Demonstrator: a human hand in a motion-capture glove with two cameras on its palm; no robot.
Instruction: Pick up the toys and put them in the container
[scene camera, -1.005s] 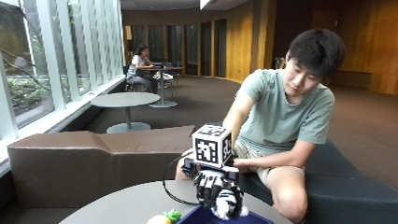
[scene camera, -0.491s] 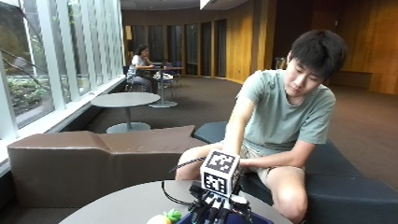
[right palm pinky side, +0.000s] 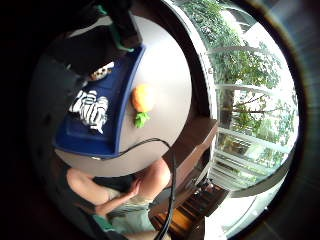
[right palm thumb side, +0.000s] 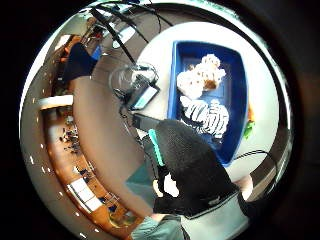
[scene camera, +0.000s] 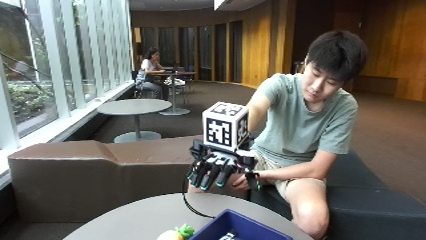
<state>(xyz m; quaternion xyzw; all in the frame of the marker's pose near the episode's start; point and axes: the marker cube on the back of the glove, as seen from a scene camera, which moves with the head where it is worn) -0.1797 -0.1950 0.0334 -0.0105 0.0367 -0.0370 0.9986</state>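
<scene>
My gloved right hand hangs above the round table, fingers pointing down and relaxed, holding nothing. Below it stands the blue container at the table's near side. Inside the container lie a striped zebra toy and a white and brown plush toy. An orange toy with green leaves lies on the table just outside the container's wall, also seen as the orange toy beside the blue rim. The zebra toy rests on the container floor.
A small device with a cable lies on the table next to the container. A brown bench runs behind the table. The person's bare left hand rests near the knee.
The gloved hand dipped down into the container half a second ago and has since risen well above the table with nothing in it.
</scene>
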